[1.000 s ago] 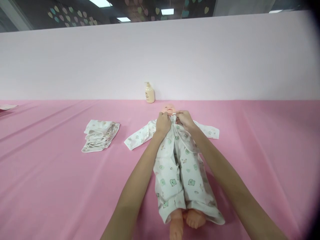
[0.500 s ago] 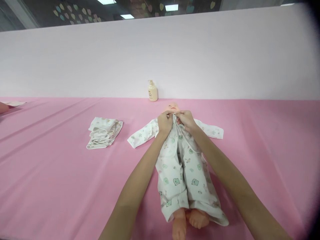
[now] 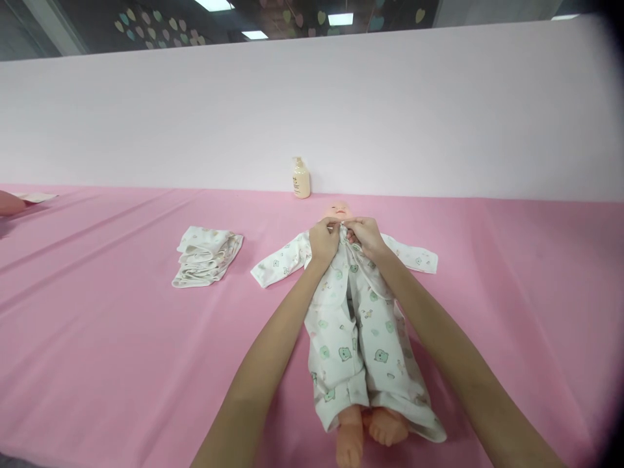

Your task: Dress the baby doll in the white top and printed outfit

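Observation:
A baby doll (image 3: 350, 437) lies on its back, feet toward me, in a white printed jacket (image 3: 281, 263) and matching trousers (image 3: 336, 354). The sleeves spread out to both sides. At the neck, my left hand (image 3: 324, 240) pinches the jacket's front edge from the left. My right hand (image 3: 366, 236) grips the facing edge just beside it, fingertips almost meeting the left ones. The fastening between the fingers is too small to make out. Below the hands the jacket front hangs partly apart. My hands cover part of the doll's chest.
A folded white printed cloth (image 3: 207, 257) lies to the left on the pink sheet (image 3: 121, 338). A cream pump bottle (image 3: 301, 179) stands against the white wall (image 3: 195, 117) behind the doll's head. Part of a pinkish object (image 3: 10, 203) shows at the far left edge.
The view has shifted slightly. Both hands stay at the doll's neckline with almost the same hold.

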Action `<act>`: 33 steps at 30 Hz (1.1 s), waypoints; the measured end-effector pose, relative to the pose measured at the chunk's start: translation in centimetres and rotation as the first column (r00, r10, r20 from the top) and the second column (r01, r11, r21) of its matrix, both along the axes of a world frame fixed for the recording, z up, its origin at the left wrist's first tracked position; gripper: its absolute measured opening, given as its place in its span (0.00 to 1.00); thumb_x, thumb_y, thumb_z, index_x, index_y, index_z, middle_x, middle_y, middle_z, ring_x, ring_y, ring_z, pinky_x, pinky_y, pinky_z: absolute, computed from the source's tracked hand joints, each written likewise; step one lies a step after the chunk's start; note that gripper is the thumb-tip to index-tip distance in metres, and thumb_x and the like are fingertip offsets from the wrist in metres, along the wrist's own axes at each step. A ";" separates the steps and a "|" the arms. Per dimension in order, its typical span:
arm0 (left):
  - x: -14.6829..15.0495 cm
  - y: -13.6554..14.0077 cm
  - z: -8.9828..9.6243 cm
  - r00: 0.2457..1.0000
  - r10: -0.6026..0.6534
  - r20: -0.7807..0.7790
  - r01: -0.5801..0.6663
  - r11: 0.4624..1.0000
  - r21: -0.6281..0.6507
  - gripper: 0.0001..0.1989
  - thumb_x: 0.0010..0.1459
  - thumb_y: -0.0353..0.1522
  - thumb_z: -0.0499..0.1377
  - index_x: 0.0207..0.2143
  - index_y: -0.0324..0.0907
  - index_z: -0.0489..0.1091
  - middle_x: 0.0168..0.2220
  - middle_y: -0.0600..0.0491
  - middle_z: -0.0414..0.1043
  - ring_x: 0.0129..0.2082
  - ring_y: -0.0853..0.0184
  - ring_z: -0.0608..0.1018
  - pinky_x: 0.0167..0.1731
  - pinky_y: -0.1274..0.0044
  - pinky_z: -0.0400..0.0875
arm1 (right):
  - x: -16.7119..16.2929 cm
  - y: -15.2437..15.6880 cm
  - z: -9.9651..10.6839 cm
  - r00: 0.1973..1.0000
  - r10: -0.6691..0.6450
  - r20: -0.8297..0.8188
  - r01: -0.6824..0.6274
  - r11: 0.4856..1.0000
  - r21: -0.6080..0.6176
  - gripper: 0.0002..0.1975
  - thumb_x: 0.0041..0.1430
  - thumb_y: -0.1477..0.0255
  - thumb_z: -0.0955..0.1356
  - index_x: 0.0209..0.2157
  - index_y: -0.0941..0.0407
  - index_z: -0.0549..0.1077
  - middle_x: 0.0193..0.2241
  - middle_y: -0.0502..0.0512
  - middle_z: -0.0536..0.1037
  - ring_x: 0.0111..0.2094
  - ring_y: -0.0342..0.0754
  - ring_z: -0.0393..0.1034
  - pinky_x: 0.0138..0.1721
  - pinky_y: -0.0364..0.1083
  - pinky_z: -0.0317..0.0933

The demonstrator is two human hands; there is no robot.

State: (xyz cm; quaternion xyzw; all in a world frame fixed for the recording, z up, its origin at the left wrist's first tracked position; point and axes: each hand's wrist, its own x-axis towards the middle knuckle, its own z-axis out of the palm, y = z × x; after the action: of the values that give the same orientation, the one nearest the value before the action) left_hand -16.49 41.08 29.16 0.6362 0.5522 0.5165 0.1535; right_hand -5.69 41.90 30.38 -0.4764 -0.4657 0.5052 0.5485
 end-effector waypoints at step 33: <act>-0.2 -0.8 0.7 0.994 0.095 -0.049 -0.098 0.994 -0.050 0.10 0.53 0.30 0.57 0.38 0.45 0.74 0.34 0.53 0.78 0.36 0.64 0.79 0.37 0.76 0.68 | 0.5 0.1 -0.7 0.996 0.028 0.086 -0.035 0.997 0.074 0.03 0.49 0.81 0.68 0.24 0.63 0.74 0.12 0.47 0.69 0.13 0.36 0.61 0.13 0.35 0.56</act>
State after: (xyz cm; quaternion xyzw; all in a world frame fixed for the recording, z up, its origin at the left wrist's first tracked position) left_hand -16.69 40.27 29.82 0.6164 0.5992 0.4936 0.1321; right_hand -5.16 41.97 29.66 -0.4688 -0.5147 0.4753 0.5378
